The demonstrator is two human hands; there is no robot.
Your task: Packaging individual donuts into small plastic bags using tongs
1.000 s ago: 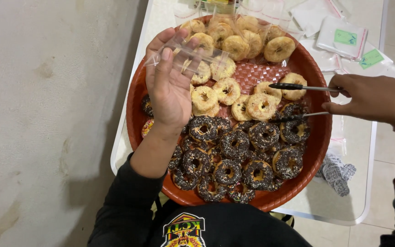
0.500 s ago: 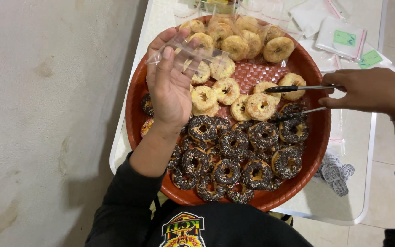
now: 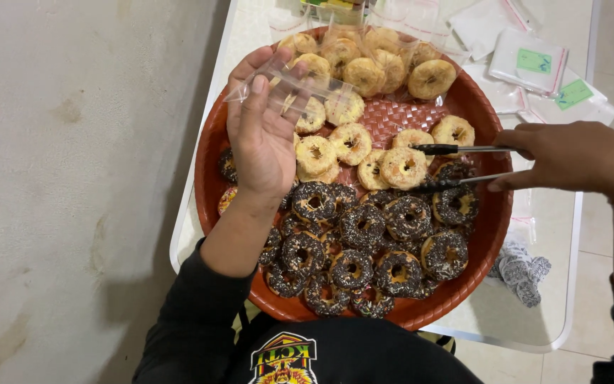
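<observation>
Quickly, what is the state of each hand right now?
Left hand: closed on a clear plastic bag.
Right hand: closed on metal tongs, whose tips are open around a light doughnut.

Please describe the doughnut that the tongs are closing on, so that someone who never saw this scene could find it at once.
Start at the big round red tray on the white table. Near its middle, the right hand holds black-tipped metal tongs, and their tips straddle one pale doughnut. It lies at the edge of the light group, just above the dark chocolate sprinkled ones, and it alone sits between the tong tips.
</observation>
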